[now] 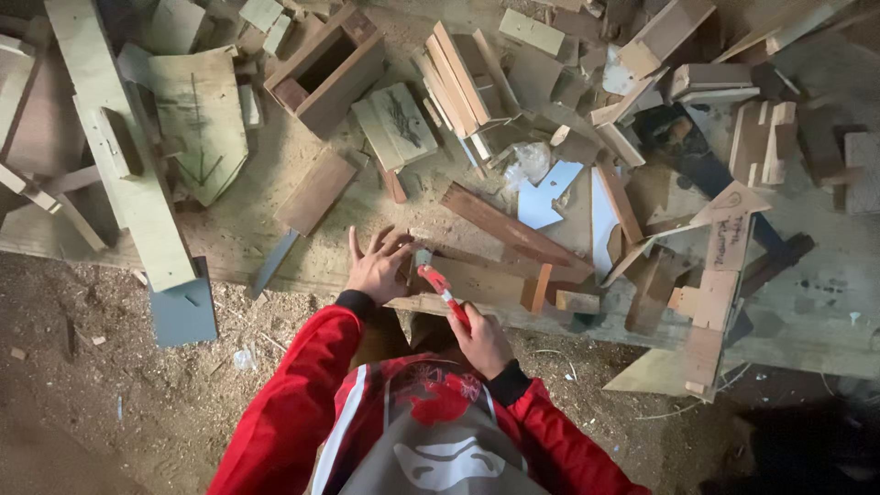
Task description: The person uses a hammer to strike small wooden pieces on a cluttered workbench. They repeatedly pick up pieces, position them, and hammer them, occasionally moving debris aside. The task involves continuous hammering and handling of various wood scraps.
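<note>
I see the red-handled brush (444, 291) clamped in my right hand (483, 341), its pale head resting on the wooden board (477, 280) that lies along the near edge of the table (807, 321). My left hand (378, 266) lies open just beside the brush head, fingers spread and pressed flat on the same board. A long reddish plank (504, 229) runs diagonally just beyond the board, and a small upright block (535, 290) stands at the board's right end. Farther back sit an open wooden box (330, 69) and a stack of thin slats (463, 78) among many offcuts. Left of my hands a pale green beam (124, 151) crosses the table. Sawdust covers the floor (137, 394) below.
</note>
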